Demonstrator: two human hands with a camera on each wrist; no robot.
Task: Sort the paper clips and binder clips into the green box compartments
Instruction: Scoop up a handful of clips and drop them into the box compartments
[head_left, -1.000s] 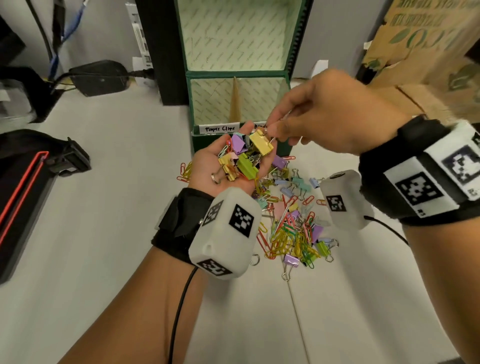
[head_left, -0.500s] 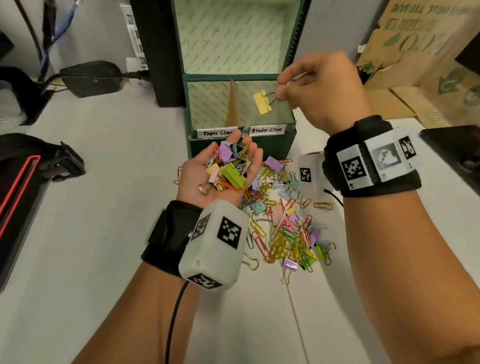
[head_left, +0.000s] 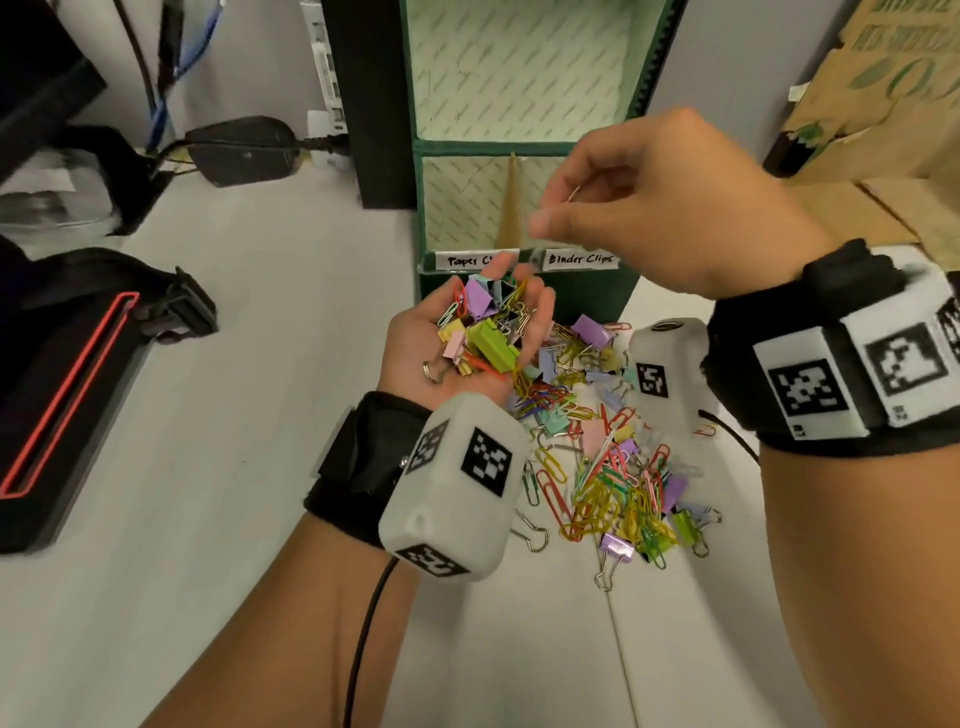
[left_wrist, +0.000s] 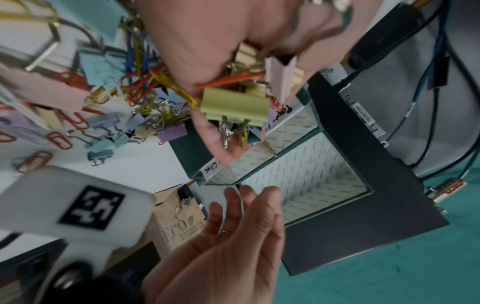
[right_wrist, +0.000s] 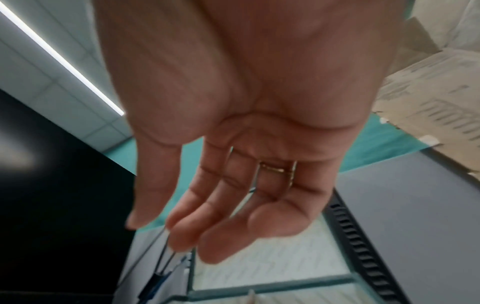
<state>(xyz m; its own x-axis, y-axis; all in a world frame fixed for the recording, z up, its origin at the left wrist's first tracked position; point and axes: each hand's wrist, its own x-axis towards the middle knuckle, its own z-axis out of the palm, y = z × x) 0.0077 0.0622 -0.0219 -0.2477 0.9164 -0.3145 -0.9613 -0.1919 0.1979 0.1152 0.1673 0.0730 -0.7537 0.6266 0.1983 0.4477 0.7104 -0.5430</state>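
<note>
I see my left hand (head_left: 467, 348) palm up and cupped just in front of the green box (head_left: 524, 218), its fingers curled loosely around a handful of clips (head_left: 483, 327). A lime-green binder clip (head_left: 493, 345) lies across the middle of the palm; a purple binder clip (head_left: 480, 296) sits nearer the fingertips, with thin paper clips threaded between them. In the left wrist view the lime clip rests against the base of the fingers, its wire handles pointing toward the fingertips.

My right hand (head_left: 660, 202) hovers above the box's front compartments, over the divider (head_left: 511, 202) and the side labelled "Binder Clips" (head_left: 580, 258). Its fingers are relaxed and slightly bent, thumb apart from them, and I see nothing held between them (the right wrist view shows a bare palm and a ring on one finger). The left label (head_left: 467, 260) reads "Paper" with the rest hidden by my left fingertips.

The main pile of clips (head_left: 608, 452) lies on the white table (head_left: 234, 415) in front of the box, below and between my two wrists, paper clips and binder clips mixed together. I cannot tell what lies inside the compartments.
</note>
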